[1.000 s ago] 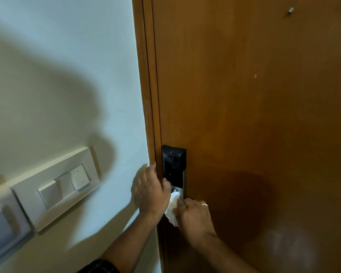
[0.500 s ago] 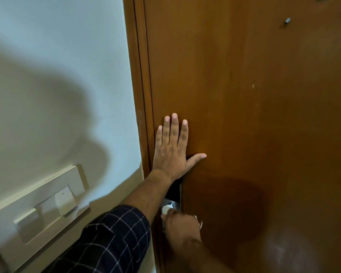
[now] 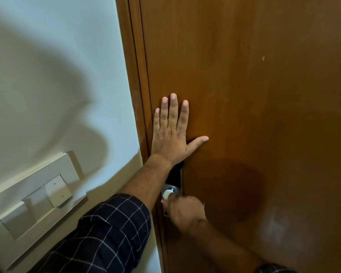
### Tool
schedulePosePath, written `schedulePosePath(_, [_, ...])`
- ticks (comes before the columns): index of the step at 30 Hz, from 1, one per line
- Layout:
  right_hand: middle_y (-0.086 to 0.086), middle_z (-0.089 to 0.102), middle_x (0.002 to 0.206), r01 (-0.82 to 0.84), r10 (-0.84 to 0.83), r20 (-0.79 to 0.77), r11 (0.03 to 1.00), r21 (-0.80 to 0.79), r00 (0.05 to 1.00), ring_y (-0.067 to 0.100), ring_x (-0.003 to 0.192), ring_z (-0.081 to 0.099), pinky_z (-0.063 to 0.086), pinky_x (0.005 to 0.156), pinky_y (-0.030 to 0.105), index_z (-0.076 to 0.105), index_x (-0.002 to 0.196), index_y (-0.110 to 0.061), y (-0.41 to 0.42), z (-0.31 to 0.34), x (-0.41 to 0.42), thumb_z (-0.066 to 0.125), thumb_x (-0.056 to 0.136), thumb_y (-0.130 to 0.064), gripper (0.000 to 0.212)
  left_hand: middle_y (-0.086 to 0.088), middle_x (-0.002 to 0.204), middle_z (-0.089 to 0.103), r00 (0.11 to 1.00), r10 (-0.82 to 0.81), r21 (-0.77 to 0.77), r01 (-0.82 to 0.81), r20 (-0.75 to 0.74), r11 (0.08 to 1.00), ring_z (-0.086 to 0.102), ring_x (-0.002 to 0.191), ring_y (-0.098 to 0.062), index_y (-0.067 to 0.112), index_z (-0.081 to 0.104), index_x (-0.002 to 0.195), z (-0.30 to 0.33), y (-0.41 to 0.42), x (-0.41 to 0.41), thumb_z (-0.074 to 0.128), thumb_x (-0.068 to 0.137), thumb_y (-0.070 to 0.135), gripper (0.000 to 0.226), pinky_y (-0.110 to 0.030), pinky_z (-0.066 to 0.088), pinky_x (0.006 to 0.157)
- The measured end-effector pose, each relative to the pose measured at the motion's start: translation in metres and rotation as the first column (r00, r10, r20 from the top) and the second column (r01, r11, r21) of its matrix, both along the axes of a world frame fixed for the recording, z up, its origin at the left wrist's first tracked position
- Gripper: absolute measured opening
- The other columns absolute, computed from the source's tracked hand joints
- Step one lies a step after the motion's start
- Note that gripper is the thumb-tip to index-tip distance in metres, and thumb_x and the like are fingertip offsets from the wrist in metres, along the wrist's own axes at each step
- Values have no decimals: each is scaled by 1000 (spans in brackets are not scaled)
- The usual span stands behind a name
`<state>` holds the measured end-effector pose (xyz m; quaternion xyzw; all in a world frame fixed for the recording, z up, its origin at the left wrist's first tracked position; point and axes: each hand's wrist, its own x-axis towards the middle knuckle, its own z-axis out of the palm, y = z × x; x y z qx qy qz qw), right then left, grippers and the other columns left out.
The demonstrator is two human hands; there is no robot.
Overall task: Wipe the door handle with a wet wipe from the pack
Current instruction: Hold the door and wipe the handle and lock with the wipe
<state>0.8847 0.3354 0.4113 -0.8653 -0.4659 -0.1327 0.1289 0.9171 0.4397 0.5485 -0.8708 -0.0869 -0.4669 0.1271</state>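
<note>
My left hand lies flat on the brown wooden door, fingers spread and pointing up, just above the lock. The black and silver lock plate shows below my left wrist. My right hand is closed around the door handle, which it hides, and a small white bunch of wet wipe sticks out above its fingers against the silver plate. A ring shows on the right hand. The wipe pack is out of view.
The door frame runs down left of the door. On the pale wall, a cream switch plate with rocker switches sits at lower left. My checked sleeve crosses the bottom middle.
My left hand left the lock's side and rose to press flat on the door above it. The right hand slid lower on the handle, and less of the white wipe shows.
</note>
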Motion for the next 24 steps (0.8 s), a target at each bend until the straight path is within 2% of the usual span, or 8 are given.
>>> schedulePosePath(3, [12,72,91,-190,194,99,981,-40,976,27,70,66,41,56,34,55,104,-13,-25,-4,16,26,100,-44,42,-20,165,11,1000,0,-2,0,4,1000,5,153,-37,13,5,157,0,1,1,28,81,87,109,-53,7,124])
schedulePosePath(6, [12,71,85,-297,315,166,947,-123,935,27,66,64,50,59,36,59,100,-12,-44,-4,31,27,99,-42,44,-20,165,13,1000,2,-1,-2,11,1000,7,153,-37,13,7,157,0,0,1,29,81,87,108,-54,10,124])
schedulePosePath(9, [9,71,81,-300,322,187,944,-136,928,26,66,64,52,58,35,62,96,-13,-57,-9,40,37,98,-40,37,-19,165,13,1000,-3,-3,3,17,1000,7,153,-37,14,8,157,1,0,1,30,82,86,107,-55,12,124])
schedulePosePath(13, [9,71,80,-206,231,218,970,-132,948,25,66,64,51,59,36,63,94,-14,-52,-11,34,29,98,-45,46,-19,164,15,999,3,2,-3,32,1000,9,153,-38,14,9,157,1,-1,3,30,81,86,107,-55,13,124])
schedulePosePath(16, [10,71,81,-84,96,167,994,-76,981,29,68,64,49,64,39,60,95,-15,-34,-6,15,19,99,-47,52,-20,164,16,998,2,7,-2,56,1000,10,152,-38,13,12,156,0,0,6,30,81,86,107,-56,13,123])
schedulePosePath(19, [12,71,91,68,-66,34,995,-68,997,33,77,68,51,68,40,57,103,-10,0,3,-3,28,103,-35,38,-21,163,18,997,-1,15,0,71,1000,11,152,-39,12,12,156,1,0,7,30,82,86,107,-56,13,123])
schedulePosePath(22, [16,69,100,222,-231,-27,957,-185,973,33,86,68,46,61,38,59,104,-3,29,13,-11,36,101,-22,30,-21,163,18,997,1,22,-3,74,1000,12,152,-39,12,13,156,-1,0,7,30,82,86,106,-55,12,123])
schedulePosePath(24, [15,69,100,275,-296,-70,937,-216,953,33,87,67,43,58,38,62,102,-4,38,17,-8,38,100,-21,29,-21,163,18,997,7,25,-9,74,1000,11,152,-39,13,13,156,-1,1,8,30,82,86,106,-55,12,123])
